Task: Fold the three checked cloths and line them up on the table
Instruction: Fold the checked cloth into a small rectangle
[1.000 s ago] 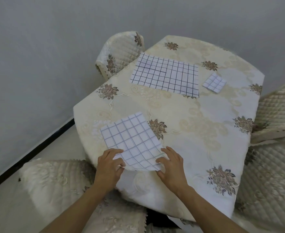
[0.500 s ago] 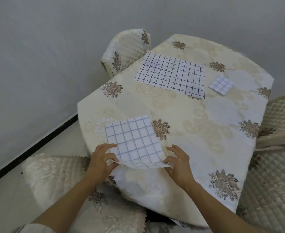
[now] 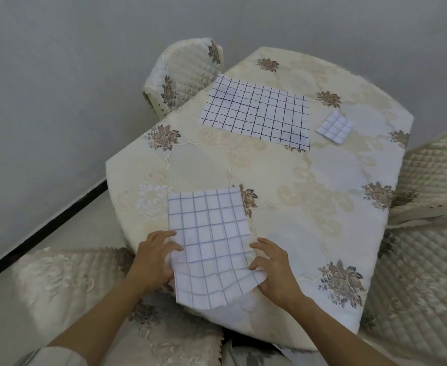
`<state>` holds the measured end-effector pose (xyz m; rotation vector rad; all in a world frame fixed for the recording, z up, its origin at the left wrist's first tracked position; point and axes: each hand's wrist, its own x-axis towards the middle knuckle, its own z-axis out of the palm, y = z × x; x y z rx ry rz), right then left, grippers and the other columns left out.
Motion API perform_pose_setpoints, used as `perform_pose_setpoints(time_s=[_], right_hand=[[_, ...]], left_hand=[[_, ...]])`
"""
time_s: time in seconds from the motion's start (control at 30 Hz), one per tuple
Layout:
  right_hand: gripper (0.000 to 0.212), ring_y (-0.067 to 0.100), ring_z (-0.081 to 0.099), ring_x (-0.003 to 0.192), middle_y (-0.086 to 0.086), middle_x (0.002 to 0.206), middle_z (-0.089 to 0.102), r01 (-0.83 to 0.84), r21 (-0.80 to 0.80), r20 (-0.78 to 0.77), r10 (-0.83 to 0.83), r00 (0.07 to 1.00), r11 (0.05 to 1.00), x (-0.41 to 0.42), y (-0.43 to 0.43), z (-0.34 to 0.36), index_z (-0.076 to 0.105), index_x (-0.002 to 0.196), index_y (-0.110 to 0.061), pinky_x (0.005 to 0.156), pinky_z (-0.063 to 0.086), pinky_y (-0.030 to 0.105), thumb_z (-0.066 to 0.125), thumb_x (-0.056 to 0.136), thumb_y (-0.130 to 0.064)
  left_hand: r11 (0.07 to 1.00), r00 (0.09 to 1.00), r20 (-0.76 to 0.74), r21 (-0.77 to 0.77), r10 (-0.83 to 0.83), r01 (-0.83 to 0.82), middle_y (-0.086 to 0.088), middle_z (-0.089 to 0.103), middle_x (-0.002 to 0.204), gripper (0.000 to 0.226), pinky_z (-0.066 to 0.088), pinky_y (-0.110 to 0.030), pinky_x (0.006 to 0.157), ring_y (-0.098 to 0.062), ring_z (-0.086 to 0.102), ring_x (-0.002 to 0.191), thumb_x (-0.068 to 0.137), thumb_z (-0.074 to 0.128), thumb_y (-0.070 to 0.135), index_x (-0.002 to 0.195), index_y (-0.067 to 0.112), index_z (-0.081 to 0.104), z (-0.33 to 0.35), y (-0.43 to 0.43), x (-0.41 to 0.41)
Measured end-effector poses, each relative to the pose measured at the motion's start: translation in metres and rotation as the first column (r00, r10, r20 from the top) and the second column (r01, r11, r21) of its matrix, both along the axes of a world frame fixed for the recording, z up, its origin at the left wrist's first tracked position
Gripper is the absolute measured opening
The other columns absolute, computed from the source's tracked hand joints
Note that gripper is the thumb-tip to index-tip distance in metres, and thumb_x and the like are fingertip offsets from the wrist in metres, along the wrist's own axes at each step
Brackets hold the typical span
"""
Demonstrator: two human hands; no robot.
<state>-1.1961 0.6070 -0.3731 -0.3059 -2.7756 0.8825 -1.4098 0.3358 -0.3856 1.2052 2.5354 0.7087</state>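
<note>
A white cloth with pale blue checks lies at the near edge of the table, its near end hanging over the edge. My left hand grips its left edge and my right hand grips its right near corner. A larger cloth with dark checks lies spread flat at the far side. To its right sits a small folded checked cloth.
The table wears a cream tablecloth with brown flowers. Quilted cream chairs stand around it: one at the far left, one at the right, one at the near left. A grey wall runs behind.
The near cloth has been drawn towards me, and its near end now hangs over the table edge. Both hands moved with it along its sides.
</note>
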Motion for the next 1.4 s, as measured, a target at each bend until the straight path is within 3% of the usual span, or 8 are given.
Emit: perform_pose_setpoints(time_s=[0.27, 0.47, 0.63, 0.77, 0.93, 1.03, 1.17, 1.4], right_hand=[[0.037, 0.019, 0.043, 0.133, -0.006, 0.129, 0.057, 0.052, -0.076, 0.035, -0.05, 0.998, 0.996, -0.011, 0.008, -0.009, 0.069, 0.079, -0.028, 0.099, 0.042, 0.049, 0.079, 0.053, -0.003], [0.008, 0.003, 0.041, 0.131, -0.013, 0.125, 0.058, 0.112, -0.221, -0.019, -0.119, 0.993, 0.969, -0.027, 0.011, 0.002, 0.071, 0.078, -0.026, 0.105, 0.029, 0.015, 0.079, 0.076, -0.023], [0.018, 0.002, 0.041, 0.129, -0.016, 0.129, 0.054, 0.257, -0.291, 0.104, -0.236, 0.966, 0.922, -0.042, 0.017, 0.005, 0.071, 0.09, -0.033, 0.106, 0.036, 0.034, 0.066, 0.077, -0.044], [0.022, -0.001, 0.043, 0.122, -0.019, 0.124, 0.054, 0.354, -0.341, 0.149, -0.321, 0.935, 0.871, -0.068, 0.025, 0.012, 0.073, 0.104, -0.03, 0.106, 0.038, 0.035, 0.072, 0.082, -0.03], [0.018, 0.004, 0.042, 0.125, -0.016, 0.127, 0.051, 0.404, -0.384, 0.174, -0.365, 0.915, 0.83, -0.106, 0.037, 0.021, 0.075, 0.099, -0.025, 0.11, 0.034, 0.034, 0.073, 0.083, -0.03], [0.031, 0.005, 0.035, 0.134, -0.011, 0.141, 0.046, 0.39, -0.415, 0.248, -0.31, 0.918, 0.822, -0.116, 0.046, 0.016, 0.075, 0.087, -0.028, 0.113, 0.03, 0.042, 0.073, 0.073, -0.055], [0.046, 0.013, 0.017, 0.145, -0.008, 0.153, 0.029, 0.351, -0.348, 0.406, -0.198, 0.892, 0.869, -0.111, 0.053, 0.01, 0.068, 0.079, -0.04, 0.117, 0.019, 0.047, 0.069, 0.055, -0.079], [0.03, 0.024, 0.0, 0.149, -0.002, 0.162, 0.01, 0.137, -0.049, 0.483, -0.096, 0.87, 0.989, -0.095, 0.055, -0.013, 0.074, 0.097, -0.036, 0.115, 0.014, 0.038, 0.074, 0.073, -0.055]], left_hand=[[0.998, 0.993, -0.115, -0.056, 0.028, -0.034, -0.002, 0.059, 0.124, 0.031, 0.05, -0.046, 0.07, -0.029, 0.05, 0.109, 0.073, 0.06, 0.049, 0.088, 0.025, 0.071, -0.007, 0.0, -0.005], [0.992, 0.993, -0.071, -0.077, 0.098, -0.103, 0.002, 0.061, 0.122, 0.01, 0.05, -0.047, 0.069, -0.029, 0.052, 0.11, 0.074, 0.079, 0.026, 0.072, 0.032, 0.072, -0.007, 0.004, -0.007], [0.967, 0.977, -0.008, -0.141, 0.214, -0.213, 0.0, 0.061, 0.125, 0.018, 0.05, -0.047, 0.078, -0.029, 0.047, 0.115, 0.07, 0.085, 0.022, 0.07, 0.036, 0.073, -0.006, 0.006, -0.008], [0.94, 0.943, 0.049, -0.109, 0.33, -0.323, 0.001, 0.06, 0.129, 0.008, 0.043, -0.052, 0.091, -0.029, 0.043, 0.122, 0.071, 0.071, 0.04, 0.066, 0.035, 0.073, -0.007, 0.006, -0.005], [0.875, 0.852, 0.199, -0.14, 0.483, -0.463, 0.006, 0.05, 0.14, 0.022, 0.024, -0.05, 0.107, -0.026, 0.03, 0.135, 0.075, 0.081, 0.034, 0.069, 0.044, 0.062, 0.007, 0.014, -0.001], [0.835, 0.79, 0.271, -0.147, 0.55, -0.53, 0.008, 0.045, 0.145, 0.022, 0.016, -0.046, 0.111, -0.022, 0.022, 0.139, 0.078, 0.079, 0.032, 0.08, 0.041, 0.058, 0.015, 0.019, 0.002], [0.816, 0.768, 0.276, -0.19, 0.578, -0.546, 0.011, 0.036, 0.151, 0.016, 0.017, -0.044, 0.112, -0.019, 0.02, 0.139, 0.079, 0.076, 0.033, 0.073, 0.041, 0.064, 0.014, 0.024, 0.001], [0.806, 0.756, 0.281, -0.173, 0.591, -0.566, 0.014, 0.035, 0.151, 0.023, 0.022, -0.051, 0.112, -0.018, 0.02, 0.137, 0.079, 0.075, 0.036, 0.06, 0.042, 0.062, 0.005, 0.024, 0.001]])
